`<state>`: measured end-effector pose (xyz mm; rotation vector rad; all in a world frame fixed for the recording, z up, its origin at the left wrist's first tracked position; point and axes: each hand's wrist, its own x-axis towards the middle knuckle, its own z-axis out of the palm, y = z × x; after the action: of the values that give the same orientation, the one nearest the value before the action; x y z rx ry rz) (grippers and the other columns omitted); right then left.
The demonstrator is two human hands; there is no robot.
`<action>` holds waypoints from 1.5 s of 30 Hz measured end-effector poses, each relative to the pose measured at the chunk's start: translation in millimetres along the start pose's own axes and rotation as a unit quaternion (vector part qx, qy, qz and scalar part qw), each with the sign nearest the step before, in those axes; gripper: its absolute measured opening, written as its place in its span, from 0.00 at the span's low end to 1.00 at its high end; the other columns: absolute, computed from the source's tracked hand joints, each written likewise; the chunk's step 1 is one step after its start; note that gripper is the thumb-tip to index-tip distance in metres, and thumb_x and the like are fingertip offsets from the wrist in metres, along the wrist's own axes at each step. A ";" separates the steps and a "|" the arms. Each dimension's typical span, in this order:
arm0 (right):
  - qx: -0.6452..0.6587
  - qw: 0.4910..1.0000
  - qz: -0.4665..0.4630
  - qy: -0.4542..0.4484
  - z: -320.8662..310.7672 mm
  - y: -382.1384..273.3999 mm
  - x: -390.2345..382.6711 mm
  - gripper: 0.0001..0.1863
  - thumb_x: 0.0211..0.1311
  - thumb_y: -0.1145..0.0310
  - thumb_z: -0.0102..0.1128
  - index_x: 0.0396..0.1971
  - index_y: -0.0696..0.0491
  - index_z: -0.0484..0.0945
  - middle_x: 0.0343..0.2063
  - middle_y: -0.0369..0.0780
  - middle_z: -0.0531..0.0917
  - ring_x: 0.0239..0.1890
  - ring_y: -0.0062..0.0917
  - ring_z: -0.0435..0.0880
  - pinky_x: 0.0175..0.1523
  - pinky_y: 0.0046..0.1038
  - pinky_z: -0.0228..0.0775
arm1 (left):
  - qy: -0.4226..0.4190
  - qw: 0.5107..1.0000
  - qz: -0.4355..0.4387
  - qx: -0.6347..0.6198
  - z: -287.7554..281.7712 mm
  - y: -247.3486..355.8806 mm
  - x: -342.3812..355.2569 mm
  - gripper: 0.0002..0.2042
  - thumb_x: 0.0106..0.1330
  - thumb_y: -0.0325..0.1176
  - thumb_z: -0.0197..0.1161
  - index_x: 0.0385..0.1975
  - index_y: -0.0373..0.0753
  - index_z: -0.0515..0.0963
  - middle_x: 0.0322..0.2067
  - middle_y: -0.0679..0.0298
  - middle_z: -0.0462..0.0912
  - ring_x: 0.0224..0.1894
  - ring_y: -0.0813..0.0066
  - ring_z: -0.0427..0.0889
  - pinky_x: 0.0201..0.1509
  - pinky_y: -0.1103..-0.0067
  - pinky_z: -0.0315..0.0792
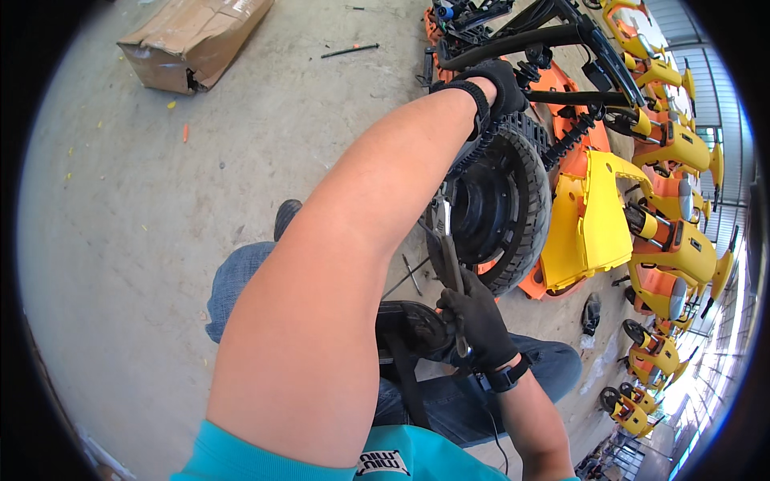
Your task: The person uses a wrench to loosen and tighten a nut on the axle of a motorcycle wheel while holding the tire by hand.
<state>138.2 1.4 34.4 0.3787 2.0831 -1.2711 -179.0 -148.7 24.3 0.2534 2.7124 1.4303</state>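
In my right hand (pixel 480 319), which wears a black glove, the fingers are wrapped round the handle of a metal wrench (pixel 451 255). The wrench's bright head is at the hub side of a black scooter wheel (pixel 481 196) with a knobbly tyre; I cannot tell whether it sits on a nut. My left hand (pixel 504 86), also black-gloved, reaches across to the top of the tyre, beside a coil-spring shock absorber (pixel 568 138). Its fingers are hidden behind the wrist and dark parts. The wheel is attached to a stripped black frame (pixel 521 38).
Yellow (pixel 589 220) and orange (pixel 571 78) body panels lie beside the wheel. Several yellow scooters (pixel 682 248) line the right side. A torn cardboard box (pixel 192 44) stands on the concrete floor at far left. A dark rod (pixel 350 50) and a crossed metal tool (pixel 411 274) lie there too.
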 end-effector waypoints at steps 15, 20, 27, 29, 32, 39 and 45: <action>0.068 0.995 0.049 0.051 22.1 6.4 13.0 0.19 0.66 0.69 0.54 0.55 0.59 0.71 0.30 0.38 0.79 0.25 0.16 0.76 0.27 0.19 0.69 | -0.003 1.000 0.015 0.004 0.6 2.0 0.1 0.29 0.50 0.45 0.75 0.46 0.28 0.80 0.39 0.45 0.85 0.45 0.55 0.86 0.50 0.69 0.78; 0.055 0.997 0.030 0.038 16.6 10.8 23.0 0.20 0.66 0.68 0.55 0.55 0.60 0.71 0.31 0.38 0.80 0.25 0.16 0.76 0.28 0.19 0.68 | -0.003 1.000 0.023 -0.017 -2.0 4.5 -4.4 0.27 0.51 0.44 0.74 0.45 0.28 0.81 0.38 0.45 0.86 0.43 0.56 0.86 0.49 0.70 0.78; 0.120 0.989 0.081 0.016 15.8 -10.6 12.8 0.27 0.66 0.69 0.55 0.62 0.62 0.62 0.30 0.39 0.79 0.26 0.19 0.79 0.28 0.22 0.72 | -0.023 0.997 0.063 0.048 -4.7 2.0 -3.2 0.30 0.53 0.47 0.74 0.49 0.27 0.80 0.42 0.45 0.85 0.45 0.58 0.86 0.50 0.72 0.78; 0.129 0.989 0.073 0.027 16.3 -3.3 16.2 0.27 0.66 0.69 0.55 0.63 0.61 0.62 0.29 0.39 0.78 0.26 0.18 0.78 0.27 0.21 0.71 | -0.024 0.995 0.082 0.057 -0.5 1.0 -1.9 0.26 0.55 0.46 0.72 0.47 0.30 0.81 0.41 0.47 0.86 0.43 0.60 0.86 0.47 0.72 0.78; 0.119 0.989 0.073 0.041 21.1 0.7 11.6 0.28 0.66 0.69 0.55 0.64 0.60 0.61 0.29 0.38 0.77 0.24 0.16 0.76 0.27 0.20 0.69 | -0.022 0.998 0.000 -0.051 4.8 2.1 -0.6 0.16 0.58 0.42 0.69 0.42 0.40 0.86 0.38 0.57 0.88 0.38 0.65 0.87 0.42 0.71 0.79; 0.139 0.988 0.052 0.047 28.0 19.2 13.7 0.28 0.66 0.68 0.53 0.64 0.58 0.61 0.28 0.36 0.77 0.24 0.15 0.75 0.26 0.20 0.69 | 0.000 0.999 0.038 -0.033 44.0 -33.9 53.0 0.21 0.55 0.48 0.72 0.40 0.37 0.86 0.36 0.53 0.88 0.37 0.65 0.87 0.41 0.73 0.78; 0.018 0.998 0.040 0.048 29.5 44.2 15.6 0.22 0.62 0.71 0.56 0.56 0.59 0.71 0.35 0.47 0.79 0.36 0.32 0.80 0.38 0.34 0.76 | 0.006 0.983 0.109 -0.145 21.1 -13.5 16.1 0.12 0.60 0.33 0.63 0.42 0.37 0.81 0.32 0.56 0.85 0.37 0.65 0.84 0.41 0.72 0.76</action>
<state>162.3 -4.2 -15.1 0.5423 2.1052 -1.2670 -193.5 -136.1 1.6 0.5372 2.5027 1.8635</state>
